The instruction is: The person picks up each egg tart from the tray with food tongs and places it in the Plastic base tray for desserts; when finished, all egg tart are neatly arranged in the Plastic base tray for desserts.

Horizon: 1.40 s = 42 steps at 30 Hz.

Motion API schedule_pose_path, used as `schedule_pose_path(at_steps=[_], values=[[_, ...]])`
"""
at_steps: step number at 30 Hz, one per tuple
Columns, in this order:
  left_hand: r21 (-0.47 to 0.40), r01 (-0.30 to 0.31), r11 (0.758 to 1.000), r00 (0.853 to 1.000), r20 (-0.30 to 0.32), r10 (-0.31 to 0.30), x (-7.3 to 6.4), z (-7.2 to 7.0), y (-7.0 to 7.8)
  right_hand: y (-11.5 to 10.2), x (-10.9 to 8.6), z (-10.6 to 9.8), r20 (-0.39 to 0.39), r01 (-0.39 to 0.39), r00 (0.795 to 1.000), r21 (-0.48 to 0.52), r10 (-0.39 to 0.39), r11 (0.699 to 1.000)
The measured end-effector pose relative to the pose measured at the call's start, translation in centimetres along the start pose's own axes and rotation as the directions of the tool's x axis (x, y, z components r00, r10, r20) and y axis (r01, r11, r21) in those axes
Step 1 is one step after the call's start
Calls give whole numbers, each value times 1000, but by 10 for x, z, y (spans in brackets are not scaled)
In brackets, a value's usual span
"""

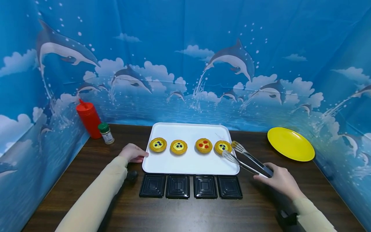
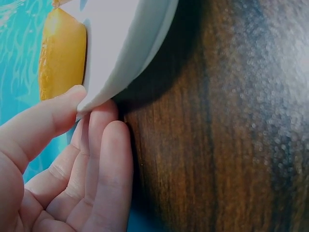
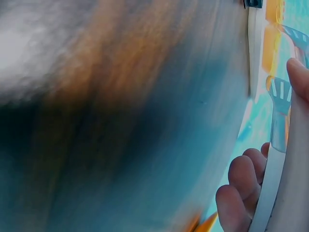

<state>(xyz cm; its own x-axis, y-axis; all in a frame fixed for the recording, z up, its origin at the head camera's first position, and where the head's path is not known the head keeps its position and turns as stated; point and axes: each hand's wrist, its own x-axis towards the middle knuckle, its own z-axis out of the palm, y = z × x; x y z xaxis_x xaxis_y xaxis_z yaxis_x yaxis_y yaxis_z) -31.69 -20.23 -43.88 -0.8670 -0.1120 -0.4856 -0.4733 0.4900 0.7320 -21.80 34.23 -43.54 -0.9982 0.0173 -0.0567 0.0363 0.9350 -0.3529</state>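
Hands, two: left hand (image 1: 134, 153) pinches the left rim of the white tray (image 1: 188, 166); right hand (image 1: 280, 180) grips tongs (image 1: 258, 163). Tongs: over tray's right edge, long axis diagonal, tips leftward and away from the person, parted at the rightmost tart (image 1: 222, 147). Progress, judged: four tarts (image 1: 178, 147) on tray; lifting apparently undone.
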Motion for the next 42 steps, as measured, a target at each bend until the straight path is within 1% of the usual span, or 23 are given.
schedule_pose_path(at_steps=[10,19,23,26,32,37,42], values=[[3,5,1000,1000,0,-5,4,0,-1,-6,9,0,2,-17,1000,-18,17,1000],[-15,24,1000,1000,-2,-24,6,0,-3,-14,18,3,15,12,1000,-37,-11,999],[-18,22,1000,1000,-3,-22,7,0,-4,-16,21,6,11,20,1000,-52,-19,998],[-12,2,1000,1000,6,-2,5,0,-5,-17,22,8,9,24,1000,-50,-23,998],[-4,-16,1000,1000,1,16,5,1,-3,-19,24,10,0,36,999,-41,-36,999],[-8,-9,1000,1000,-8,9,4,1,-2,-21,26,11,1,26,1000,-49,-26,998],[-12,-3,1000,1000,-7,2,3,2,-2,-22,26,12,1,13,1000,-31,-13,999]])
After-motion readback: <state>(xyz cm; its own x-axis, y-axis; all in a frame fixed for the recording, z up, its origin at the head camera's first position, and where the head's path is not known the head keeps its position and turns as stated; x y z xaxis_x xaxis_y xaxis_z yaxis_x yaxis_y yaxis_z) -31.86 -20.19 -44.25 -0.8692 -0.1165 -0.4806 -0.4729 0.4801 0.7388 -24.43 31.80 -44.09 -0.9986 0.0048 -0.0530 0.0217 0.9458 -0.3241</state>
